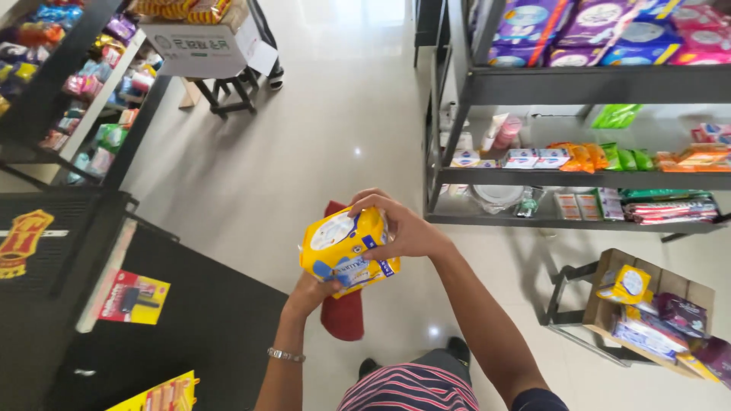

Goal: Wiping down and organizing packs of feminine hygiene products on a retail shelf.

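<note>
A glossy pale tiled floor point(320, 129) runs between dark metal shelving point(586, 85) stocked with bright packets and a black counter point(205, 320). At lower right a cardboard box point(655, 285) on a stand holds more packets. Both hands hold a yellow packet point(346, 250) above the floor: the left hand point(311, 293) cups it from below, the right hand point(403, 228) grips its top edge. A red cloth point(343, 312) is mostly hidden behind it.
</note>
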